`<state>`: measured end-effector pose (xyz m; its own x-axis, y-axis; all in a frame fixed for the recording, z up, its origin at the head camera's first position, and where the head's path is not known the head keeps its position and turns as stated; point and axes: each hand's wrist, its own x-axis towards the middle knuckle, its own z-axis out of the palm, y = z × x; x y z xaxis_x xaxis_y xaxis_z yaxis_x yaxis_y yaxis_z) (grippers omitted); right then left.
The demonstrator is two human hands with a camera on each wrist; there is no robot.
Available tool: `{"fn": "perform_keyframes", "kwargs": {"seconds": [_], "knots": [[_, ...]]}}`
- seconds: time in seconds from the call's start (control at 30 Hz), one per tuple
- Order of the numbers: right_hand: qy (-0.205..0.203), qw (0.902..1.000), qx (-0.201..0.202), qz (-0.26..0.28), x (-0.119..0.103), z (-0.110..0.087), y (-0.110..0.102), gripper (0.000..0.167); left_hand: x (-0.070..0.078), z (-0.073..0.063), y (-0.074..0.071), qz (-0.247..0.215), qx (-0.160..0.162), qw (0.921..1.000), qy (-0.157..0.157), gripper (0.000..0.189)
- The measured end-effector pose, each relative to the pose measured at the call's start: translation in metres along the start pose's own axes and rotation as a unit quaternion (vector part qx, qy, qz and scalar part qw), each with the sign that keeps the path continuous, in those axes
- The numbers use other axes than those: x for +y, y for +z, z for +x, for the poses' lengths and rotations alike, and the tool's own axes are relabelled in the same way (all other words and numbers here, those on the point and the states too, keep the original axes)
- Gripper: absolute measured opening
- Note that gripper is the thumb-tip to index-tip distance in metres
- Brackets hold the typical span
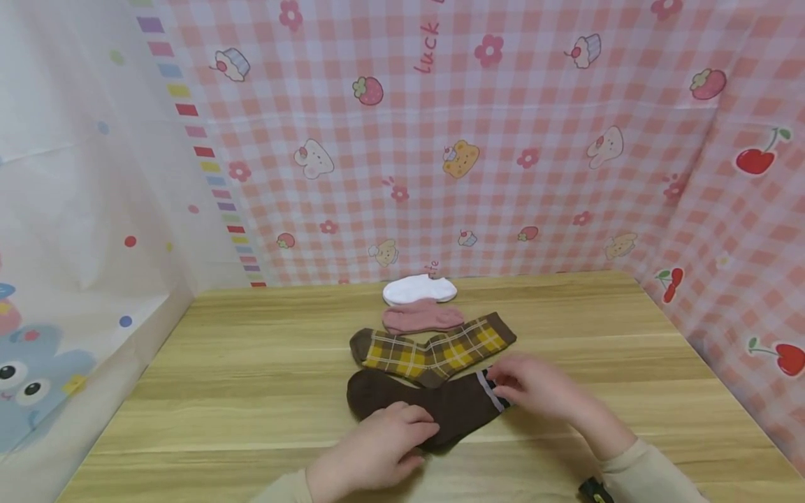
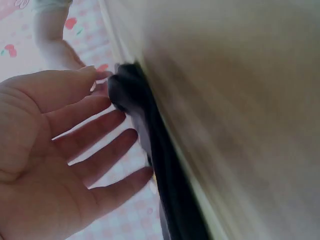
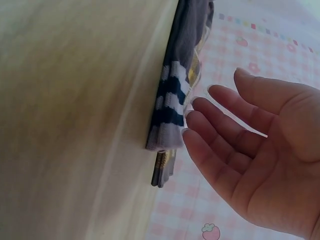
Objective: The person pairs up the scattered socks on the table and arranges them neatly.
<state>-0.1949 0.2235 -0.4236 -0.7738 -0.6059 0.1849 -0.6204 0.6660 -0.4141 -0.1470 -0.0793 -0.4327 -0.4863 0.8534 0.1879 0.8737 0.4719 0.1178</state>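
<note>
A dark brown sock (image 1: 455, 409) with a striped cuff lies flat, closest to me in a column of socks. Over its near edge, around the heel, is my left hand (image 1: 377, 447); in the left wrist view its fingers (image 2: 112, 137) are spread and nearly straight, tips against the fabric. At the cuff is my right hand (image 1: 544, 388). The right wrist view has its fingers (image 3: 225, 130) gently bent, tips beside the striped cuff (image 3: 170, 107), with nothing gripped. Just beyond lies a yellow and brown plaid sock (image 1: 402, 355).
Farther back lie a pink sock (image 1: 418, 318) and a white low-cut sock (image 1: 411, 290), near the checked cloth backdrop (image 1: 402, 140). A small black object (image 1: 594, 490) sits by my right sleeve. The wooden table (image 1: 220, 391) extends to both sides.
</note>
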Motion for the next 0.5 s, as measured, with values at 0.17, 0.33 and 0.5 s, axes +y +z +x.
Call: {"fn": "perform_keyframes", "kwargs": {"seconds": [0.17, 0.33, 0.5], "knots": [[-0.001, 0.9999, -0.013, -0.009, 0.0004, -0.0021, 0.0041, 0.014, 0.0036, -0.0012, 0.0037, 0.007, -0.04, 0.9992, -0.001, 0.043], [-0.004, 0.9994, -0.032, -0.008, 0.0003, -0.0017, 0.0051, 0.015, 0.0046, -0.0028, 0.0082, 0.007, -0.049, 0.9988, -0.002, 0.044], [-0.013, 0.9986, -0.041, -0.031, -0.0002, -0.0012, 0.0061, 0.015, 0.0058, -0.0028, 0.0079, 0.006, -0.056, 0.9984, -0.003, 0.043]]}}
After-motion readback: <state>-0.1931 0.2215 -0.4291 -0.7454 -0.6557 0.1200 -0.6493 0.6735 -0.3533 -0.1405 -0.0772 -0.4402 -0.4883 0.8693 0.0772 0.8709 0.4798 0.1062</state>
